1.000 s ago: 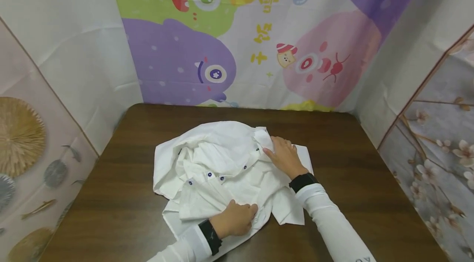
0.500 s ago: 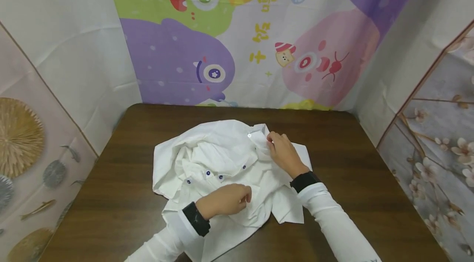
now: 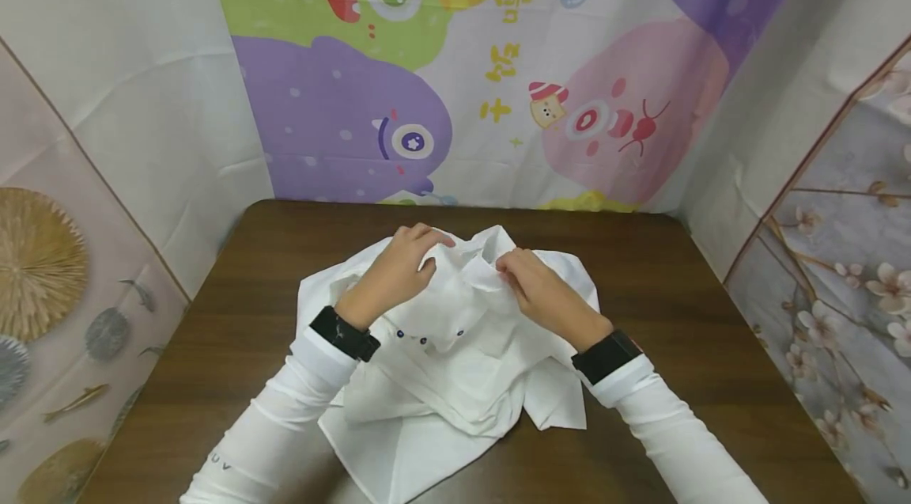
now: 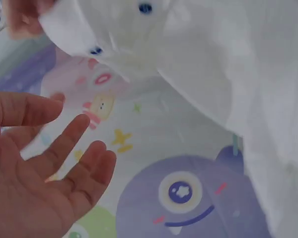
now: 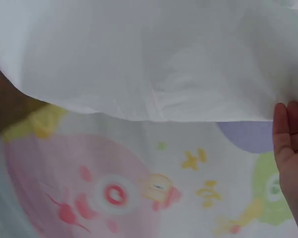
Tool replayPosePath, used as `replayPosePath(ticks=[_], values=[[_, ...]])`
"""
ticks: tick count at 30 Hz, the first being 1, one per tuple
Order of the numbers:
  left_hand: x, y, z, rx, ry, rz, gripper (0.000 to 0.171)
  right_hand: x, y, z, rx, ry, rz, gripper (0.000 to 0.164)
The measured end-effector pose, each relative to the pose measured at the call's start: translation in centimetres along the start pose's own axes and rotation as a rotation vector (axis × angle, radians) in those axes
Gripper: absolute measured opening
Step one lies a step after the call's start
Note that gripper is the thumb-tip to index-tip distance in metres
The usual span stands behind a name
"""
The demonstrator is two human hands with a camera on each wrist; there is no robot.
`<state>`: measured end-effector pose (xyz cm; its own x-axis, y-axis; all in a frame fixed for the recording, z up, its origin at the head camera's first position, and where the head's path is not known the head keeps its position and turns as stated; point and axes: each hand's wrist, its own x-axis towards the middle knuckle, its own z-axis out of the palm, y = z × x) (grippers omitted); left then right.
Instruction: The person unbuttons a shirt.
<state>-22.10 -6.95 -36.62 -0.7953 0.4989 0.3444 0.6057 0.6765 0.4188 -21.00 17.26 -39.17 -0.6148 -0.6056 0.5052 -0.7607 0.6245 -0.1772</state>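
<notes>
A white button-up shirt point(image 3: 463, 377) with dark blue buttons lies bunched up, its collar point(image 3: 486, 270) toward the far side. My right hand point(image 3: 544, 294) pinches the collar and raises it; in the right wrist view its fingers point(image 5: 282, 131) lie against a hanging stretch of white cloth. Left of the collar, my left hand point(image 3: 391, 274) reaches over the shirt's far part. The left wrist view shows that hand with spread, relaxed fingers point(image 4: 64, 148), apart from the raised cloth point(image 4: 208, 54), where two buttons show.
Under the shirt is a dark brown wooden table point(image 3: 242, 346). A cartoon-printed cloth point(image 3: 491, 172) hangs behind its far edge, and patterned panels point(image 3: 840, 314) stand at both sides. Black bands circle both wrists.
My left hand has left the shirt's near part and moved forward to beside the collar. My right hand has gone from lying on the collar area to pinching it and pulling it up.
</notes>
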Motion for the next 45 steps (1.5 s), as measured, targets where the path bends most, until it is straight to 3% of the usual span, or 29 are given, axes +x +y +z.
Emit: replayPosePath(ticks=[2,5,9,12,16,20,22,27,32,35,38,42,45], values=[[0.9,-0.3,-0.4,0.038,-0.052,0.046,0.047,0.1,-0.7,-0.5,-0.040,0.000,-0.080,0.003],[2.1,-0.6,-0.6,0.084,-0.186,0.102,0.063,0.3,-1.7,-1.2,-0.118,-0.011,-0.173,0.004],[3.6,-1.0,-0.4,0.145,-0.387,0.101,0.070,0.4,-3.0,-1.6,-0.190,-0.067,-0.265,0.008],[4.7,-1.1,0.0,0.248,-0.486,0.091,0.063,0.3,-3.8,-1.8,-0.217,-0.109,-0.311,0.010],[5.7,-1.5,0.1,0.385,-0.540,0.091,0.045,0.1,-4.6,-2.0,-0.224,-0.124,-0.350,0.014],[6.0,-2.9,-0.4,0.378,-0.553,0.077,0.023,-0.4,-4.8,-2.4,-0.197,-0.113,-0.344,0.007],[5.9,-4.0,-0.8,0.325,-0.551,0.082,0.021,-0.8,-4.6,-2.6,-0.180,-0.089,-0.323,0.002],[5.0,-6.5,-1.8,0.068,-0.523,0.070,0.025,-1.5,-3.1,-2.9,-0.134,-0.002,-0.209,0.012],[3.2,-6.2,-3.1,-0.293,-0.486,-0.027,0.022,-1.6,-2.1,-3.3,-0.081,0.112,-0.065,0.025],[2.2,-5.5,-3.7,-0.492,-0.488,-0.058,0.021,-1.4,-1.7,-3.3,0.023,0.153,0.006,0.029],[1.4,-5.0,-4.0,-0.627,-0.454,-0.056,0.020,-1.4,-1.6,-3.3,0.195,0.110,0.092,0.028],[0.6,-4.1,-4.2,-0.772,-0.397,-0.012,0.017,-1.5,-1.6,-3.5,0.452,-0.025,0.199,0.020],[0.2,-3.4,-4.3,-0.835,-0.383,0.022,0.012,-1.4,-1.5,-3.8,0.568,-0.111,0.225,0.025]])
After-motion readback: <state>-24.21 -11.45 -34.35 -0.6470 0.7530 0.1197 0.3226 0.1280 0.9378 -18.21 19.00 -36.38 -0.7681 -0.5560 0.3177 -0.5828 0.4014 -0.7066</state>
